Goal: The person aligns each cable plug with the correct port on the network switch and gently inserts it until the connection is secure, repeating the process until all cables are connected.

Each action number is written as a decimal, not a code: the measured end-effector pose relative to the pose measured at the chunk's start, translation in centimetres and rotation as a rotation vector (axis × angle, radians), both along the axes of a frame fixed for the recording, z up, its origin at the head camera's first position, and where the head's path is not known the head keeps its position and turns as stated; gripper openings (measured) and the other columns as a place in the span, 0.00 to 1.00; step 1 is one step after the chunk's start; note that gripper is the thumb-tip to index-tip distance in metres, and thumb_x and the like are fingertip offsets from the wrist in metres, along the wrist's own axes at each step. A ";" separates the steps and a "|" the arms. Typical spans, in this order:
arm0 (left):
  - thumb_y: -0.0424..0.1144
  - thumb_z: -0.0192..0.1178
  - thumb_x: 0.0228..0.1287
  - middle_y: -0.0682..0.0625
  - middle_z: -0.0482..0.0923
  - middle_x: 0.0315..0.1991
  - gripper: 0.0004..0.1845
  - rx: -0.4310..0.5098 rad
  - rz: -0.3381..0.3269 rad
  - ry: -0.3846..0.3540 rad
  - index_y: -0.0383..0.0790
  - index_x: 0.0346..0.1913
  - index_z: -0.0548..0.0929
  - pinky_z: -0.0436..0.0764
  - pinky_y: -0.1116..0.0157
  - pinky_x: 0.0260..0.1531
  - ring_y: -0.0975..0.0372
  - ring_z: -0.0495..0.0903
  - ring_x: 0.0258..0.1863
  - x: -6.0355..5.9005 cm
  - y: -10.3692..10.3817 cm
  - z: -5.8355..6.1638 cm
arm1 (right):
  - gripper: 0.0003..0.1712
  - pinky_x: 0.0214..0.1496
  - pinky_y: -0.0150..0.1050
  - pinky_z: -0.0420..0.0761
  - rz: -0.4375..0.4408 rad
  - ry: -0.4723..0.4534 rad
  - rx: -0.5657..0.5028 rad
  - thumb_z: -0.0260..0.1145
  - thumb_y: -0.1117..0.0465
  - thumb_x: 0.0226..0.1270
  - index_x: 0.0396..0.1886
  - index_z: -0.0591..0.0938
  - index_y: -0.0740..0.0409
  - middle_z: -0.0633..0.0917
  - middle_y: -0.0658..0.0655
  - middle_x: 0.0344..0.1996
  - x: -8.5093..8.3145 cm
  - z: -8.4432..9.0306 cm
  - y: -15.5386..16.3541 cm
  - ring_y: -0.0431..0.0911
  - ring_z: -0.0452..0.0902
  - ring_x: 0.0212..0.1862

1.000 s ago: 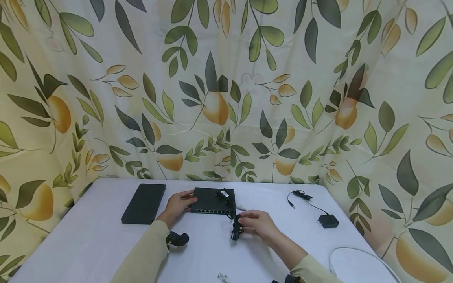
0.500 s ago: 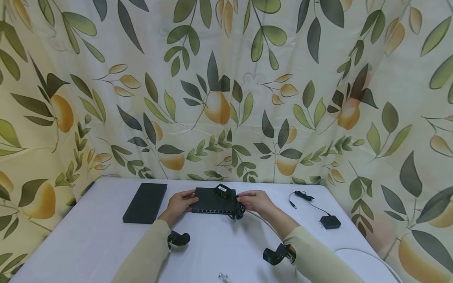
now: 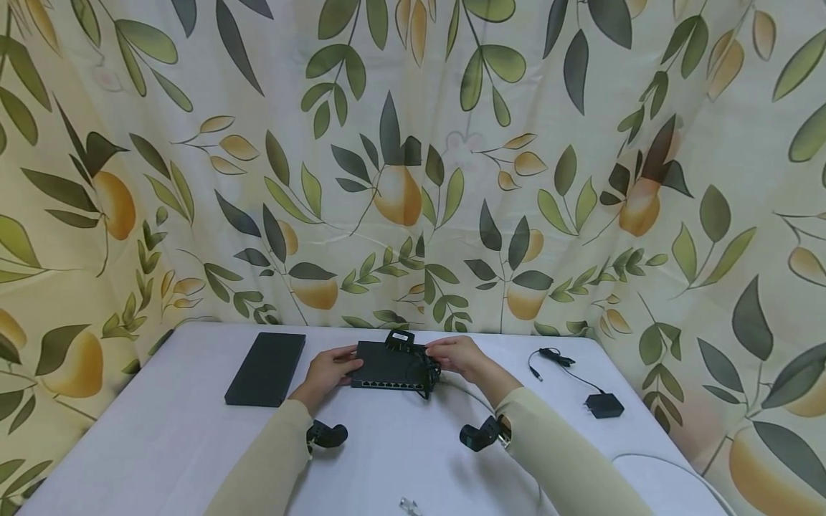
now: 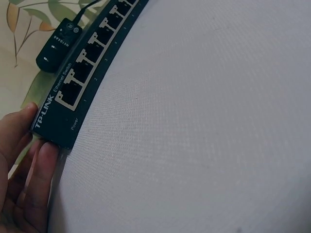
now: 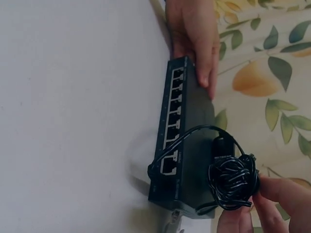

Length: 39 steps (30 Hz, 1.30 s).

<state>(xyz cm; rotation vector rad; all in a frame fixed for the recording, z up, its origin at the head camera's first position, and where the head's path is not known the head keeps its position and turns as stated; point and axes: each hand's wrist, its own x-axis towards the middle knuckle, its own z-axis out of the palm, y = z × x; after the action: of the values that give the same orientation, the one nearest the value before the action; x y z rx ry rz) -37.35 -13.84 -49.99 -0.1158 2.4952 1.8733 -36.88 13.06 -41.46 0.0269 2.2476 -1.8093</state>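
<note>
A black TP-LINK Ethernet switch [image 3: 377, 367] stands near the back of the table, its row of ports facing front. My left hand [image 3: 325, 374] grips its left end, thumb and fingers around the corner in the left wrist view. My right hand [image 3: 459, 355] pinches a coiled black cable [image 5: 232, 180] at the right end of the switch. From this coil a black power adapter [image 3: 399, 339] extends over the switch's back edge; its printed face [image 4: 59, 44] shows in the left wrist view. A loop of cable crosses the port side.
A flat black box [image 3: 266, 369] lies to the left. At right lie another black adapter [image 3: 604, 405] and its bundled lead [image 3: 555, 356]. A grey network plug [image 5: 173, 221] is at the switch's right end. A clear plug [image 3: 409, 507] lies in front, a pale cable [image 3: 674, 463] at front right.
My right hand has moved back and up, carrying the coiled cable from in front of the switch to its right end. The adapter has shifted to the switch's back edge. My left hand stays.
</note>
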 end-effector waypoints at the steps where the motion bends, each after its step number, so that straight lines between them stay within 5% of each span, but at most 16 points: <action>1: 0.47 0.68 0.47 0.47 0.76 0.50 0.29 -0.002 -0.002 0.001 0.47 0.56 0.76 0.80 0.66 0.32 0.58 0.76 0.44 0.0 0.0 0.0 | 0.15 0.33 0.33 0.78 -0.007 -0.005 0.012 0.64 0.69 0.55 0.43 0.80 0.71 0.81 0.51 0.23 -0.2 -0.1 0.0 0.38 0.73 0.24; 16: 0.46 0.68 0.47 0.47 0.76 0.49 0.29 0.010 0.012 0.004 0.46 0.55 0.77 0.80 0.65 0.31 0.58 0.77 0.43 0.2 0.2 0.2 | 0.11 0.40 0.35 0.78 -0.091 -0.006 0.156 0.66 0.65 0.54 0.38 0.83 0.66 0.82 0.58 0.39 -0.6 -2.0 -0.4 0.43 0.76 0.37; 39: 0.44 0.67 0.48 0.48 0.76 0.49 0.27 -0.001 0.015 -0.022 0.48 0.55 0.77 0.80 0.65 0.33 0.58 0.77 0.43 0.3 0.2 0.3 | 0.11 0.38 0.35 0.78 -0.108 -0.023 0.203 0.67 0.62 0.53 0.36 0.83 0.64 0.83 0.56 0.36 -1.2 -1.5 0.1 0.46 0.75 0.39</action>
<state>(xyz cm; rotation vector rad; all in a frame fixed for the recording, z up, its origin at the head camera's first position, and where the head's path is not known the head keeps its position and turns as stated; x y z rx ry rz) -37.09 -13.68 -49.72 -0.1548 2.4877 1.8664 -38.07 13.16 -42.94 0.2086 2.4470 -1.6140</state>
